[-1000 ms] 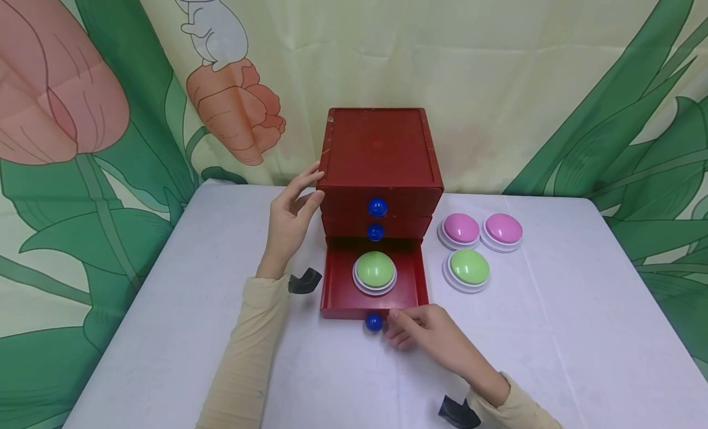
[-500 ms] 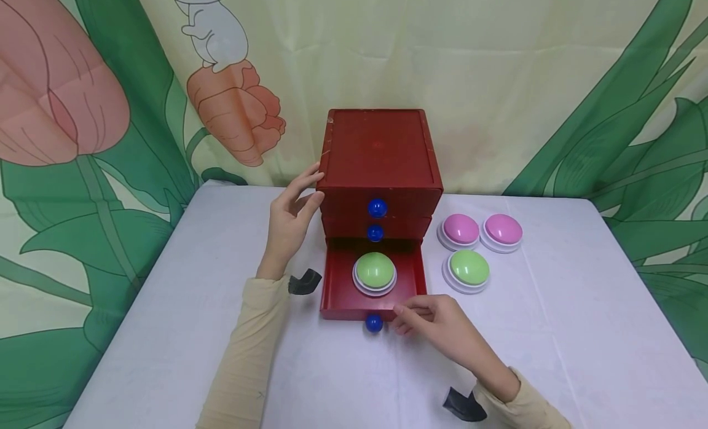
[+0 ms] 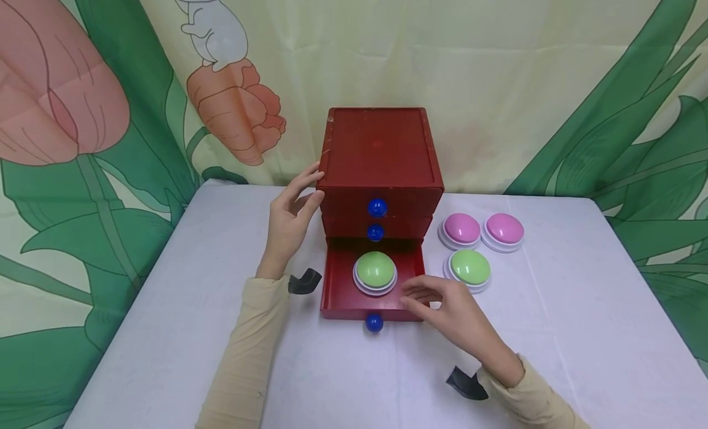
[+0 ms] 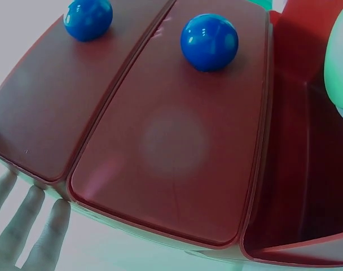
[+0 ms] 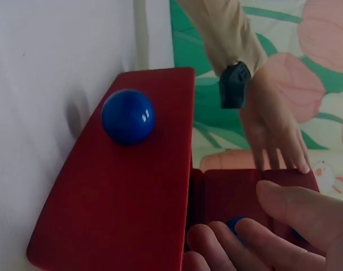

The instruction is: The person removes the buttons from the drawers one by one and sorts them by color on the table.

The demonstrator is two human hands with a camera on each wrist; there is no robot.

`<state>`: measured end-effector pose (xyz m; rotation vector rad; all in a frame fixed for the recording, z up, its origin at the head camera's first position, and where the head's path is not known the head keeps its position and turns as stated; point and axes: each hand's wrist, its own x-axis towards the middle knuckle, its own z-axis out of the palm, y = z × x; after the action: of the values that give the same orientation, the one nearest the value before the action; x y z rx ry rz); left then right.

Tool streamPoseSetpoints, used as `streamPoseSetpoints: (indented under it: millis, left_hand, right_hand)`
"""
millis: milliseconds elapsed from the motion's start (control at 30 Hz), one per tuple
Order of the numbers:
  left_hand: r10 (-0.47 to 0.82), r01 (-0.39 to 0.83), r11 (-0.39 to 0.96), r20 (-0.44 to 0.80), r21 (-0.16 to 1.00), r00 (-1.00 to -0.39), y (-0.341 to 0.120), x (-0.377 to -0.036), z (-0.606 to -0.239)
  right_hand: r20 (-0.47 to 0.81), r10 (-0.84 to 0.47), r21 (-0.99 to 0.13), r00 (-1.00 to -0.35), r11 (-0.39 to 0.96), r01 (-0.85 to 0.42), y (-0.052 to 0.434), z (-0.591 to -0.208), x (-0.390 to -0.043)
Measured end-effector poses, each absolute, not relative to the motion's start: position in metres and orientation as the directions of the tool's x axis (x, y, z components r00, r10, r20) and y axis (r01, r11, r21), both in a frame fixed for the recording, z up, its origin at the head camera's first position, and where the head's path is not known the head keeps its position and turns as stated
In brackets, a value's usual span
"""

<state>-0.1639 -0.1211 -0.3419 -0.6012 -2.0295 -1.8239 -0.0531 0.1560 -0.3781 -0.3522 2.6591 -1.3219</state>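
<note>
In the head view, a red chest of 3 drawers (image 3: pixel 379 165) stands at the back middle of the white counter (image 3: pixel 166 330), its bottom drawer (image 3: pixel 376 294) pulled out toward the person and a green dome button (image 3: pixel 375 271) sitting inside it. The left hand (image 3: pixel 289 223) rests flat against the chest's left side, fingers straight and lightly spread, thumb at the top front corner. The right hand (image 3: pixel 445 309) hovers over the near right corner of the open drawer, fingers loosely curled and holding nothing, just right of the green dome. A blue knob (image 3: pixel 373 322) sits on the drawer's front panel, left of that hand. Right of the chest lie 2 pink dome buttons (image 3: pixel 461 228) (image 3: pixel 504 228) side by side, and a second green dome button (image 3: pixel 469 267) just in front of them. In the left wrist view, the chest's 2 closed drawer fronts fill the frame, each with a blue knob (image 4: pixel 209 42), and straight fingertips (image 4: pixel 44 237) show at the chest's edge; the open drawer (image 4: pixel 307 169) is to the right. In the right wrist view, the front panel of the open drawer (image 5: pixel 126 197) with its blue knob (image 5: pixel 128 117) is seen close up, the right hand's curled fingers (image 5: pixel 256 237) are beside the panel's edge, touching nothing that can be made out, and the left hand (image 5: pixel 270 127) is beyond on the chest.
</note>
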Motion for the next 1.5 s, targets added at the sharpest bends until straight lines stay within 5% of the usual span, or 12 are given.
streamPoseSetpoints:
  millis: [467, 833, 1500]
  left_hand:
    - [0.081, 0.542, 0.076, 0.536, 0.837, -0.840, -0.120, -0.165, -0.341]
    - [0.075, 0.538, 0.066, 0.533, 0.840, -0.842, -0.121, -0.165, -0.342]
    - [0.076, 0.545, 0.052, 0.540, 0.837, -0.838, -0.120, -0.165, -0.345]
  right_hand:
    - [0.127, -0.365, -0.666, -0.922, 0.658, -0.352, 0.156, -0.386, -0.072]
    - [0.119, -0.446, -0.702, -0.887, 0.594, -0.393, 0.156, -0.398, -0.093]
    - [0.151, -0.519, -0.584, -0.842, 0.640, -0.499, 0.143, -0.412, -0.109]
